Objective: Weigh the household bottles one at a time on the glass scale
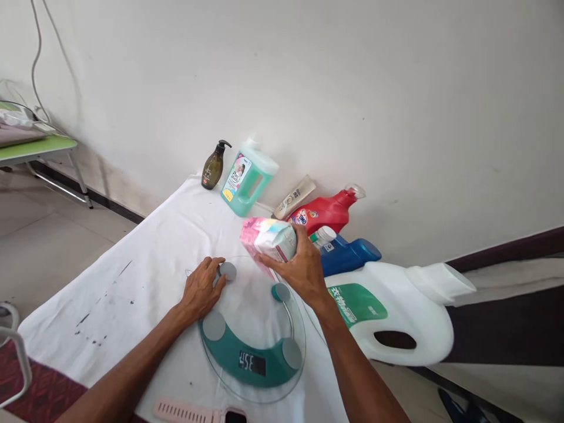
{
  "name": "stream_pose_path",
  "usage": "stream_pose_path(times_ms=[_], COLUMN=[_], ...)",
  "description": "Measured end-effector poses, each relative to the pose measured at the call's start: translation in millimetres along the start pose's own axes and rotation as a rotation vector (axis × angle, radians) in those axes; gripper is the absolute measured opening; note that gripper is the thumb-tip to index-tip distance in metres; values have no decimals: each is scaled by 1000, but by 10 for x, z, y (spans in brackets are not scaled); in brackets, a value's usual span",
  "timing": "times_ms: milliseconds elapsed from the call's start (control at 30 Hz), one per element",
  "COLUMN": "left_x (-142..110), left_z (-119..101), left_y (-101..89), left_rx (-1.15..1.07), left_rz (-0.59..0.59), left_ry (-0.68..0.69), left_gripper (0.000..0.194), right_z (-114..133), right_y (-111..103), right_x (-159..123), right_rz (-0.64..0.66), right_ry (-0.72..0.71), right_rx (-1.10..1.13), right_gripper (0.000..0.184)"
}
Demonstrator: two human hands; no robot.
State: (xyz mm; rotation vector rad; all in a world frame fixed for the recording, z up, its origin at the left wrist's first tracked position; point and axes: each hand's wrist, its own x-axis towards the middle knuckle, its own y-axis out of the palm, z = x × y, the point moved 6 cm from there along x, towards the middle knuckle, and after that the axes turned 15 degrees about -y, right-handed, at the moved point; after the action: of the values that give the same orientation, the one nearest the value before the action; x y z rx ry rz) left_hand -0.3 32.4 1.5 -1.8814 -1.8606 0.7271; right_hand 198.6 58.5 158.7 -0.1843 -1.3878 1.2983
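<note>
My right hand (301, 267) is closed around a soft pink and white packet (268, 238), printed with pastel colours, held above the far edge of a glass bathroom scale (247, 367). My left hand (203, 291) lies at the scale's far left edge, thumb and fingers apart and touching beside a round grey pad (228, 271). The scale has a clear round top, a teal band and a lit display (252, 363) whose digits I cannot read surely. Just right of my right hand lies a large white detergent jug (396, 311) with a green label.
Along the wall are a dark pump bottle (213, 167), a green jug (249, 182), a beige tube (294, 197), a red detergent bottle (324, 211), a white-capped bottle (324, 236) and a blue bottle (346, 255). A pink-strapped watch (189, 409) lies on the white cloth (145, 282).
</note>
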Motion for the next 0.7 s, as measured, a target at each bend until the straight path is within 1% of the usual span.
stream_pose_path(times_ms=[100, 167, 267, 333, 367, 400, 433, 467, 500, 533, 600, 633, 700], left_x=[10, 14, 16, 17, 19, 21, 23, 25, 27, 29, 33, 35, 36], left_z=[1, -4, -15, -21, -19, -17, -14, -12, -11, -11, -13, -16, -25], left_y=[-9, -18, -40, -52, -56, -59, -60, -61, -60, -57, -53, -53, -59], left_rx=[-1, 6, 25, 42, 49, 53, 56, 57, 58, 59, 63, 66, 73], left_rz=[-9, -15, -30, -33, -33, -33, -32, -31, -29, -26, -26, -29, -38], left_ry=[8, 8, 14, 24, 25, 25, 25, 24, 24, 23, 14, 10, 4], left_gripper=[37, 37, 36, 36, 37, 38, 39, 39, 40, 41, 42, 42, 43], right_z=[176, 231, 270, 289, 296, 299, 292, 270, 232, 178, 40, -28, -141], right_y=[-85, -54, 87, 171, 183, 165, 112, 24, -92, -223, -459, -533, -569], right_x=[-423, -666, -883, -933, -940, -945, -954, -976, -1020, -1094, -1332, -1480, -1776], right_rz=[235, 361, 464, 490, 484, 457, 402, 318, 210, 88, -152, -249, -389], right_ry=[63, 101, 143, 150, 147, 143, 141, 148, 165, 198, 301, 354, 433], right_rx=[67, 46, -12, -33, -32, -18, 10, 41, 65, 78, 75, 72, 81], right_gripper=[70, 71, 70, 67, 68, 72, 77, 81, 80, 76, 58, 51, 47])
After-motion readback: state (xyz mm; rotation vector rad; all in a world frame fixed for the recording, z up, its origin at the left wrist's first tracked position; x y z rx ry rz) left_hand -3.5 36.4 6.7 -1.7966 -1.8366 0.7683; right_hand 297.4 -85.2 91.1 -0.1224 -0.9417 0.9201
